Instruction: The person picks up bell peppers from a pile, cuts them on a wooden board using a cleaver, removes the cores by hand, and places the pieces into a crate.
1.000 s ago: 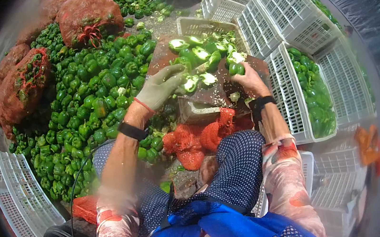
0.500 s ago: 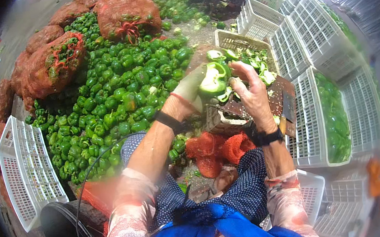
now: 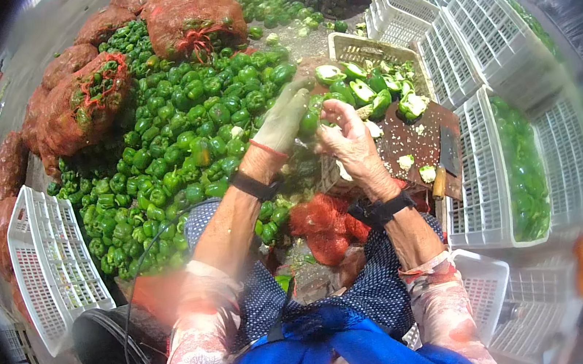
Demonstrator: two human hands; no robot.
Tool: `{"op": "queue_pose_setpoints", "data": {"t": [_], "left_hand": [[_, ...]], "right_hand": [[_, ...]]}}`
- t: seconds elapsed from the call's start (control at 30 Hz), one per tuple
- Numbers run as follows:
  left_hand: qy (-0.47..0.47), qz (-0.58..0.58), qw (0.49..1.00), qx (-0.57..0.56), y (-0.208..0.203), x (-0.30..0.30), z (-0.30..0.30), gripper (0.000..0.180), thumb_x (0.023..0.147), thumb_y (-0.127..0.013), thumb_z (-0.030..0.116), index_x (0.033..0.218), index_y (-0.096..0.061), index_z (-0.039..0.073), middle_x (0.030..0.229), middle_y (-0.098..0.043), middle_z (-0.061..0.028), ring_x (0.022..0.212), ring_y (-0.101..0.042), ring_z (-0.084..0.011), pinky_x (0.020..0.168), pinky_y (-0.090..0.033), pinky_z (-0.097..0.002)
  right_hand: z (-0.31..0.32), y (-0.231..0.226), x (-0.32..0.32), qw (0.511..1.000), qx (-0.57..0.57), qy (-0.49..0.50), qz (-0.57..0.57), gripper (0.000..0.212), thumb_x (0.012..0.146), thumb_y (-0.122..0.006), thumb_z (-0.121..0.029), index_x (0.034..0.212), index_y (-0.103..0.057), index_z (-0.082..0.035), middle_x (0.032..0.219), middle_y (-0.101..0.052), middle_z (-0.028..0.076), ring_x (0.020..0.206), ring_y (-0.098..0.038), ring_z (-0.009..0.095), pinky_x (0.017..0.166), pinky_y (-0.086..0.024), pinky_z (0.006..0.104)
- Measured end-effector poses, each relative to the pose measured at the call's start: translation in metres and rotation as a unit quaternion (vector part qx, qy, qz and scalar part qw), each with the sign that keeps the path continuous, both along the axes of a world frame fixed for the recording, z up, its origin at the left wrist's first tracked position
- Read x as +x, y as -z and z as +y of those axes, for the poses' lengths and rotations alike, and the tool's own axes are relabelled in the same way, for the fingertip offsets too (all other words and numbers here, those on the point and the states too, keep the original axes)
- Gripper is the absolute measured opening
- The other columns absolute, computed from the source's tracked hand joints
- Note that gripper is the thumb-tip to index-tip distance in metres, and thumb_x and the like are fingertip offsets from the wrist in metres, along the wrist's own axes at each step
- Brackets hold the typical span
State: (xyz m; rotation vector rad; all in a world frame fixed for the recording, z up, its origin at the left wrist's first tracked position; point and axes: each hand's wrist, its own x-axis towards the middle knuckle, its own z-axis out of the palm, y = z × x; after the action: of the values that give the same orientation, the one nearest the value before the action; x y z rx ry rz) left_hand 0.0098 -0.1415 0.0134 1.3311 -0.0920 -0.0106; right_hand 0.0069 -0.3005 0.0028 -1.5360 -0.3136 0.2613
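My left hand [image 3: 284,118], in a pale glove, is closed around a green bell pepper [image 3: 309,121] above the near left side of a brown cutting board [image 3: 408,143]. From the right, the bent fingers and thumb of my right hand [image 3: 354,146] close on the same pepper's edge. My fingers hide much of it, so I cannot tell whether it is whole or cut. Beyond my hands, several cut pepper pieces [image 3: 362,92] lie at the board's far side. A knife [image 3: 445,159] with a wooden handle rests on the board's right edge.
A large heap of green peppers [image 3: 175,135] spreads at the left, with red mesh sacks [image 3: 192,14] behind. White crates [image 3: 472,180] line the right; another crate [image 3: 56,264] and a black bucket [image 3: 111,353] stand at the left. Red netting [image 3: 327,225] lies below my hands.
The large pale-centred pepper half has left my hands; cut pieces now lie on the board's far side. Both hands have shifted slightly left and hold a smaller-looking green pepper.
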Motion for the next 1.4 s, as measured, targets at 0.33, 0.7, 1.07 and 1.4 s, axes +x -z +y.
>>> {"op": "queue_pose_setpoints", "data": {"t": [0.33,0.7,1.07,1.4], "left_hand": [[0.041,0.028,0.984,-0.17,0.01,0.008,-0.006,0.036,0.093,-0.053,0.024,0.124,-0.05,0.006,0.111,-0.057,-0.0056,0.098,-0.058,-0.0143,0.077,-0.052,-0.0275],[0.008,-0.039,0.989,0.146,0.001,0.001,-0.001,0.041,0.091,-0.056,0.024,0.127,-0.049,0.004,0.119,-0.054,-0.0134,0.086,-0.059,-0.0144,0.07,-0.053,-0.028],[0.008,-0.165,0.98,0.109,0.02,0.017,0.01,0.037,0.078,-0.065,0.004,0.115,-0.059,0.006,0.125,-0.053,-0.0155,0.113,-0.053,-0.0251,0.092,-0.047,-0.0334],[-0.01,-0.037,0.991,0.125,-0.034,-0.026,0.001,0.045,0.089,-0.051,0.019,0.13,-0.046,0.001,0.125,-0.049,-0.011,0.11,-0.051,-0.0184,0.093,-0.043,-0.0282]], "right_hand": [[0.0,-0.015,-0.006,0.99,0.142,0.005,0.011,0.048,0.088,-0.063,-0.007,0.131,-0.042,0.001,0.115,-0.054,0.009,0.082,-0.06,0.012,0.07,-0.054,0.0247],[0.005,-0.015,-0.009,0.977,0.172,0.018,0.121,0.042,0.089,-0.065,-0.008,0.124,-0.044,0.0,0.099,-0.057,0.004,0.075,-0.055,0.009,0.063,-0.049,0.0203],[0.009,-0.016,-0.005,0.985,0.164,-0.013,0.06,0.044,0.086,-0.069,-0.013,0.118,-0.044,0.002,0.102,-0.058,0.009,0.074,-0.057,0.008,0.054,-0.046,0.0151],[0.01,-0.019,-0.017,0.978,0.165,-0.068,0.112,0.054,0.091,-0.064,-0.016,0.132,-0.034,0.002,0.103,-0.055,0.008,0.073,-0.056,0.011,0.062,-0.05,0.0232]]}}
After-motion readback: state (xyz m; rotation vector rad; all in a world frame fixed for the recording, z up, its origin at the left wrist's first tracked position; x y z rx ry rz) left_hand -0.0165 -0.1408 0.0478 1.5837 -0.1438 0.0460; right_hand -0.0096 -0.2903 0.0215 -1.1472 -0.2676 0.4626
